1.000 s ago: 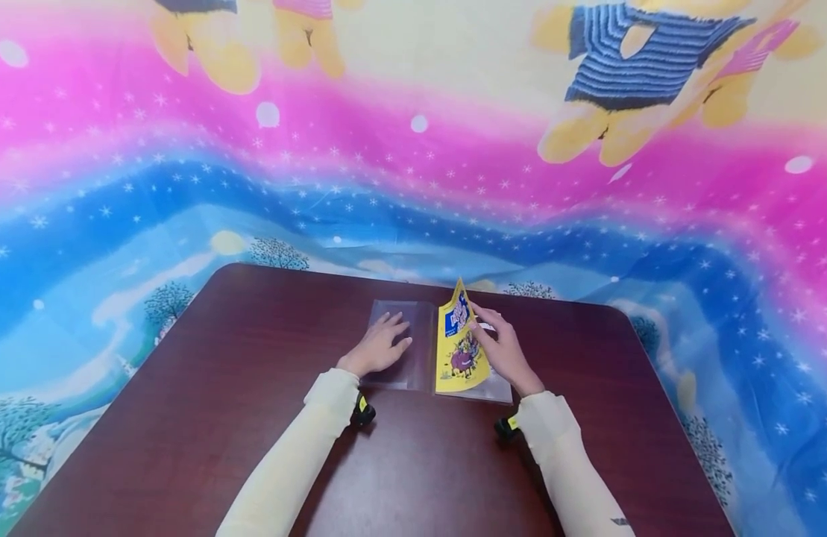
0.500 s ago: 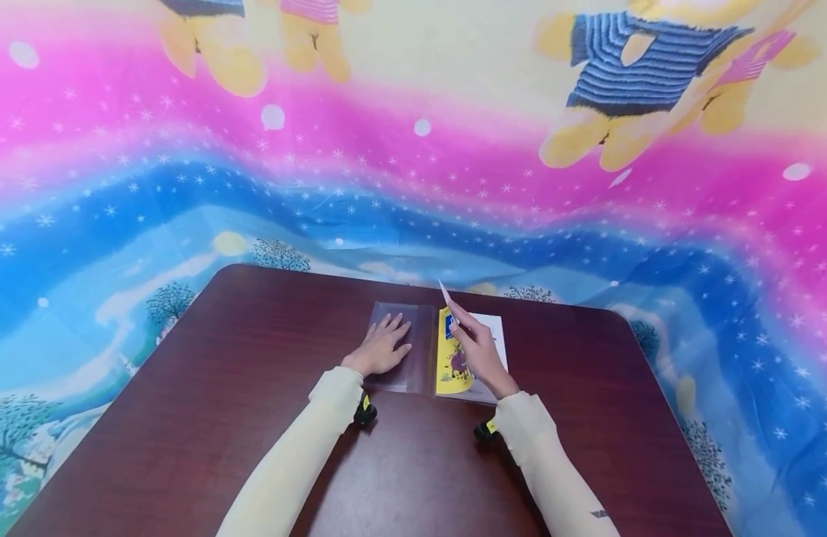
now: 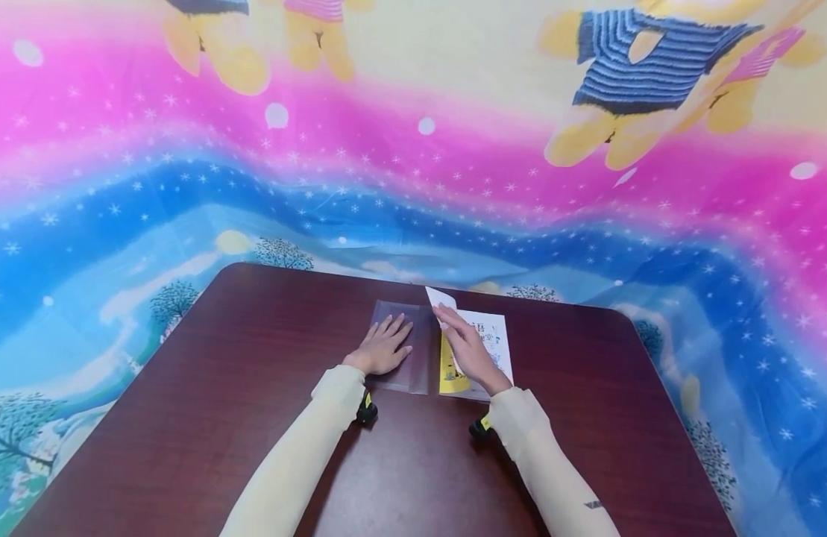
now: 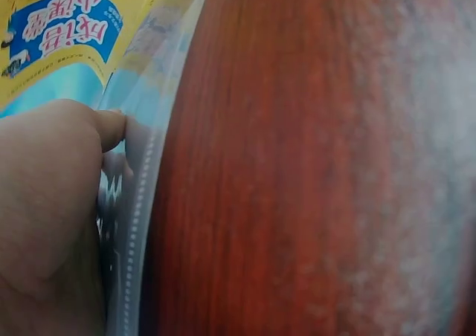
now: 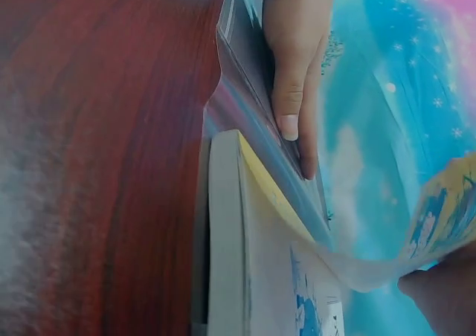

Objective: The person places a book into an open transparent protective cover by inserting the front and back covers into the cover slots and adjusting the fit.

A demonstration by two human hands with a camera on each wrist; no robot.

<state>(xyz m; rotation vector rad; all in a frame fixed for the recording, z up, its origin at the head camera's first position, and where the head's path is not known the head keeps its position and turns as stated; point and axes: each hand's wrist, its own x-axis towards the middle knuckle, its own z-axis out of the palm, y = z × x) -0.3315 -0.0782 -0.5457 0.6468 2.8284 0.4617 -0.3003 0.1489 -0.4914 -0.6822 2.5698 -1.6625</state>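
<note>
A thick paperback book (image 3: 497,339) lies in the right half of an opened transparent plastic book cover (image 3: 420,373). Its yellow front cover (image 3: 448,365) is raised and bent leftward, baring the white printed first page. My right hand (image 3: 470,350) pinches this front cover, fingers along its white inner side (image 3: 440,297), thumb on the yellow printed side (image 5: 450,210). To the left, my left hand (image 3: 381,347) lies with spread fingers on the plastic cover's left half. In the right wrist view, the clear plastic (image 5: 253,120) stretches between the left hand and the book's page block (image 5: 227,224).
The dark red-brown wooden table (image 3: 252,388) has its far edge just beyond the book. Behind it hangs a printed cloth (image 3: 386,164) with bears and snowflakes. Both wrists carry small black cameras (image 3: 367,410).
My right hand has moved left, swinging the book's front cover over from right to left and uncovering the white page. The left hand stays on the plastic.
</note>
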